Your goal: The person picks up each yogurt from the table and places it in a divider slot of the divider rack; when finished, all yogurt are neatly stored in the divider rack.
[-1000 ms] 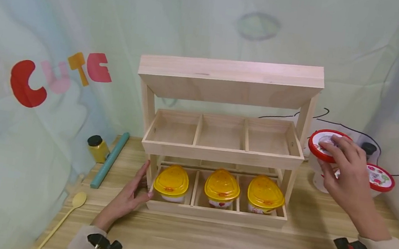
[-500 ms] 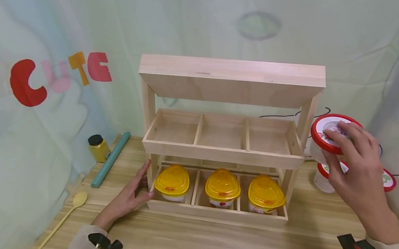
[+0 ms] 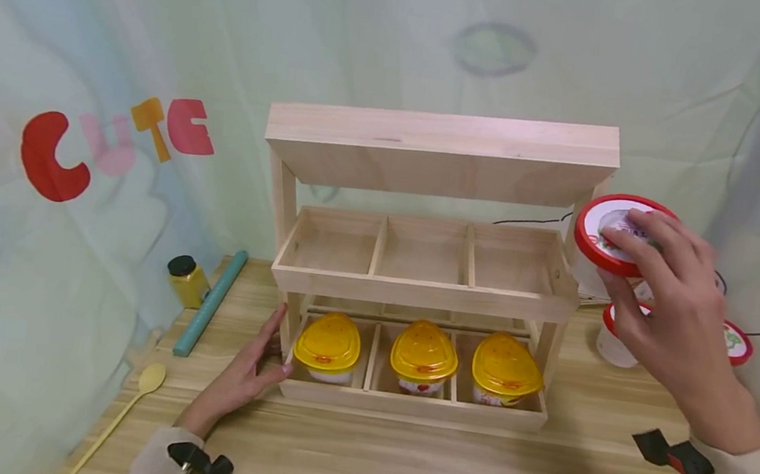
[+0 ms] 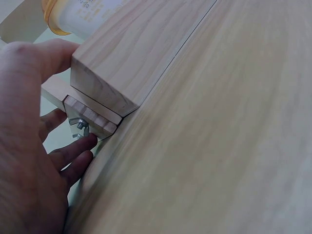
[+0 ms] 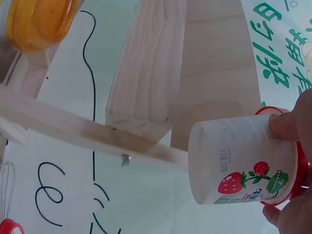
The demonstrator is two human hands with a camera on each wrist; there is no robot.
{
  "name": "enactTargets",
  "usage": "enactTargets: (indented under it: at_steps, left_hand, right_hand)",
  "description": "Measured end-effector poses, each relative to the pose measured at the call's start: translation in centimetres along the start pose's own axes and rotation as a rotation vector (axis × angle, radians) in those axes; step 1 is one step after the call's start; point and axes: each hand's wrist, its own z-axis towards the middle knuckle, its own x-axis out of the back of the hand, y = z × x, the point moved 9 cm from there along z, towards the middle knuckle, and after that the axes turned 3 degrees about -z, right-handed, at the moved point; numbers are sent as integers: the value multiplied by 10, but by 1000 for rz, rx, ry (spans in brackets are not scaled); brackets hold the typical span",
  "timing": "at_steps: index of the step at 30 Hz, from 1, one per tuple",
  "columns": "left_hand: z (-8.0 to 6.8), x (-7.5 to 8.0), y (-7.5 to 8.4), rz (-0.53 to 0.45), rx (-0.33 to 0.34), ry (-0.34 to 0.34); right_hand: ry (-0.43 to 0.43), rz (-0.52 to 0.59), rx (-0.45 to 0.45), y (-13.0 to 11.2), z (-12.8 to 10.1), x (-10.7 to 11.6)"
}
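My right hand [image 3: 672, 320] holds a white cup with a red lid [image 3: 619, 231] up beside the right end of a two-tier wooden rack [image 3: 415, 295]. Thumb and fingers are at the lid, and the right wrist view shows strawberries printed on the cup wall [image 5: 241, 163]. At the rack's lower left end rests my left hand [image 3: 240, 374]. Its thumb [image 4: 58, 53] touches the tray corner, and the other fingers lie loosely by a wing nut [image 4: 80, 123]. Three tubs with yellow lids [image 3: 424, 352] stand in the lower compartments; the upper compartments [image 3: 424, 252] hold nothing.
Behind my right hand stand other red-lidded cups [image 3: 615, 349], partly hidden. To the left are a yellow jar with a black cap [image 3: 187, 283], a teal stick [image 3: 210, 303] and a yellow spoon [image 3: 151, 380]. A printed curtain [image 3: 403, 50] hangs behind.
My right hand has lifted the red-lidded cup up from beside the other cups, then brought it slightly left towards the rack. The left hand stays in place.
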Motion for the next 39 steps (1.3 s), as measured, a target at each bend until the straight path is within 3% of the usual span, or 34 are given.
enactTargets:
  at_steps: [10, 19, 26, 39]
  left_hand:
    - [-2, 1, 2, -1, -13, 7]
    - [-2, 0, 0, -13, -15, 2]
    - [-2, 1, 0, 10, -23, 5]
    - [-1, -1, 6, -19, -47, 0]
  right_hand:
    - [-83, 7, 30, -24, 16, -17]
    - [-49, 74, 88, -44, 28, -33]
    - [-78, 79, 156, -60, 37, -48]
    - [-113, 211, 207, -88, 48, -84]
